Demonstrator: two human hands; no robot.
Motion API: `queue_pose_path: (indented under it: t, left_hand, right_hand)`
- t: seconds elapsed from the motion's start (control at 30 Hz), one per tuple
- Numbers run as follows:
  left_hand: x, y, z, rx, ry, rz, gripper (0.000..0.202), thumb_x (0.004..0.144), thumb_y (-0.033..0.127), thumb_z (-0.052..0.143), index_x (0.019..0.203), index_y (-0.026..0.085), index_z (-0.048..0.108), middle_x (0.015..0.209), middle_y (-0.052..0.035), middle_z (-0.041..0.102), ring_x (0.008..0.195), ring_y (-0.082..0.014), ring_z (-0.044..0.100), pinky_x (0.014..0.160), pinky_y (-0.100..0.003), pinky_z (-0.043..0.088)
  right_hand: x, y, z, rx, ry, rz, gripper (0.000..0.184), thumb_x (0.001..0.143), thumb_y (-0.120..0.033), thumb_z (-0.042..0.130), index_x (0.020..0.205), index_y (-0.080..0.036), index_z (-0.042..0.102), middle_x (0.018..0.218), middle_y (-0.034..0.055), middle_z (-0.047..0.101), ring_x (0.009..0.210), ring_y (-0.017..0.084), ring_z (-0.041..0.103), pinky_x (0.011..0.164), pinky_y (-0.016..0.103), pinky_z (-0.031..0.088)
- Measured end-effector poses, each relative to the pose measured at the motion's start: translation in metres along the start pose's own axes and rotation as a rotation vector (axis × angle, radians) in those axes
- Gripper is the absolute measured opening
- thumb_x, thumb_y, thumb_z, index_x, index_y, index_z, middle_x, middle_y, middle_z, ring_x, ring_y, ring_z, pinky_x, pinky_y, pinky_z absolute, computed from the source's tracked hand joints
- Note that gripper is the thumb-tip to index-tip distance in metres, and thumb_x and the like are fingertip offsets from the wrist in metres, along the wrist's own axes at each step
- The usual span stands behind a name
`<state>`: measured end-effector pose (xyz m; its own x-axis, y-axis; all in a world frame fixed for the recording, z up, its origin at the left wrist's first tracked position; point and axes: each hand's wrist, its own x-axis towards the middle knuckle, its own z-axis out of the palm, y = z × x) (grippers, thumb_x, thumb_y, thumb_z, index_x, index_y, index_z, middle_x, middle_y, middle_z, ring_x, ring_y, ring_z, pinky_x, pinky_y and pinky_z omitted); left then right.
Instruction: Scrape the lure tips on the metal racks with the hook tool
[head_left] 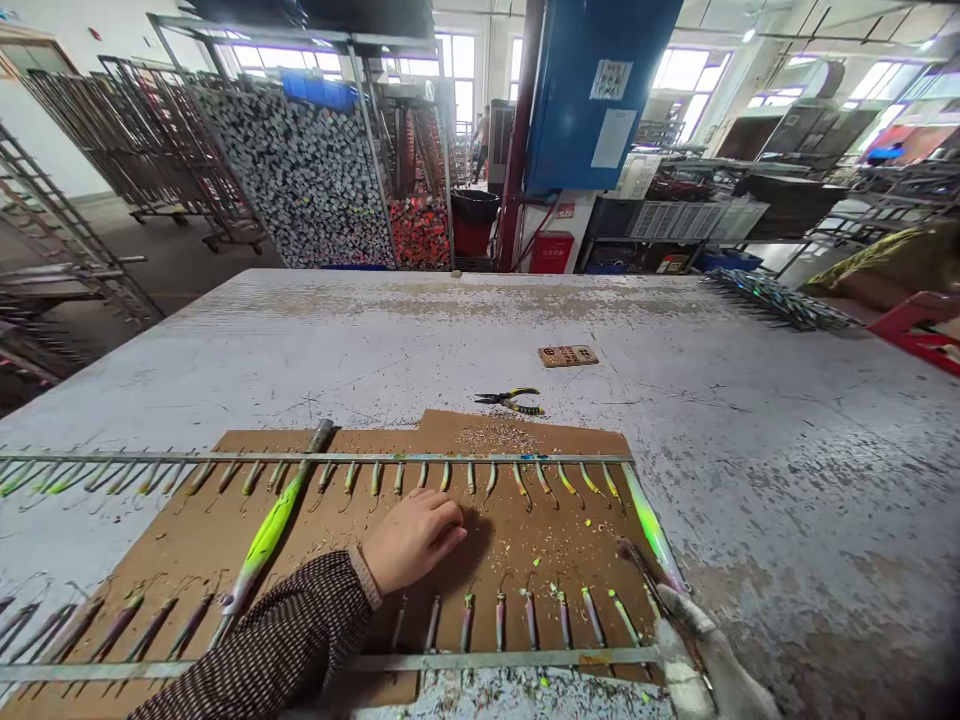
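Note:
A paint-coated metal rack (570,657) lies across a brown cardboard sheet (390,440). Rows of small hook-ended pieces (523,488), coloured green, yellow and purple, hang along its long bars. Fluorescent yellow paint covers its cross bars (271,535). My left hand (415,540), bare below a checked sleeve, is over the upper row with its fingers curled in; what they pinch, if anything, is hidden. At the lower right my right hand (694,640), in a pale glove, grips a thin rusty metal tool (637,560). Its tip is beside the right cross bar, inside the rack.
Black-and-yellow pliers (510,400) and a printed phone-shaped item (568,356) lie beyond the cardboard. Paint chips (499,437) are scattered about. At the table's far right are a bundle of shiny strips (780,298) and another person's arm (877,270). Stacked rods (307,180) stand behind.

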<state>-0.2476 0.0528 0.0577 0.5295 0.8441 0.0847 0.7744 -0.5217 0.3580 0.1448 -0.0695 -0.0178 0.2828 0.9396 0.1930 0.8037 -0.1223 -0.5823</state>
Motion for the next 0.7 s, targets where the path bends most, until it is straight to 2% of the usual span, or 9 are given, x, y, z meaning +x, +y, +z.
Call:
queue_pose_path:
  t: [0.13,0.27,0.37,0.47,0.57,0.7]
  left_hand:
    - [0.013,-0.004,-0.001,-0.012,-0.008,0.022,0.021,0.105,0.030,0.054,0.094,0.020,0.069,0.093,-0.0049,0.071,0.087,-0.0203,0.065,0.084,-0.034,0.048]
    - [0.036,-0.009,-0.002,0.019,-0.036,0.035,0.016,0.103,0.027,0.058,0.104,0.022,0.073,0.101,-0.0058,0.072,0.095,-0.0217,0.065,0.089,-0.034,0.048]
    - [0.061,-0.013,0.002,0.058,-0.040,0.047,0.019,0.101,0.024,0.060,0.114,0.024,0.075,0.110,-0.0072,0.072,0.105,-0.0245,0.064,0.096,-0.038,0.048]
    - [0.086,-0.012,0.014,0.097,-0.030,0.063,0.026,0.099,0.022,0.065,0.121,0.029,0.076,0.125,-0.0086,0.070,0.119,-0.0286,0.060,0.107,-0.045,0.043]
    - [0.108,-0.008,0.030,0.121,-0.036,0.120,0.030,0.094,0.021,0.071,0.121,0.033,0.077,0.142,-0.0084,0.064,0.133,-0.0317,0.052,0.115,-0.051,0.036]
    - [0.128,-0.003,0.046,0.165,-0.059,0.226,0.019,0.094,0.024,0.075,0.111,0.031,0.080,0.148,-0.0089,0.061,0.140,-0.0329,0.047,0.120,-0.054,0.030]
  right_hand:
    - [0.011,0.013,0.001,-0.020,-0.098,-0.103,0.050,0.099,-0.056,0.054,0.134,-0.027,0.074,0.113,0.0078,0.083,0.090,0.033,0.082,0.062,0.034,0.067]
    - [0.014,0.022,0.002,-0.039,-0.133,-0.222,0.046,0.099,-0.050,0.057,0.134,-0.027,0.075,0.119,0.0048,0.081,0.101,0.031,0.081,0.072,0.031,0.068]
    - [0.012,0.023,0.000,-0.094,-0.180,-0.215,0.047,0.101,-0.047,0.055,0.140,-0.026,0.071,0.118,0.0038,0.081,0.100,0.029,0.081,0.072,0.029,0.068]
    - [0.011,0.025,-0.004,-0.137,-0.173,-0.244,0.047,0.102,-0.047,0.055,0.141,-0.028,0.070,0.116,0.0021,0.082,0.097,0.028,0.082,0.067,0.028,0.067]
    - [0.012,0.026,-0.007,-0.148,-0.154,-0.298,0.043,0.102,-0.045,0.055,0.141,-0.032,0.070,0.120,-0.0005,0.081,0.102,0.026,0.081,0.074,0.027,0.067]
    - [0.011,0.022,-0.006,-0.148,-0.150,-0.296,0.042,0.102,-0.045,0.056,0.139,-0.033,0.072,0.122,-0.0023,0.080,0.102,0.026,0.081,0.074,0.027,0.067]
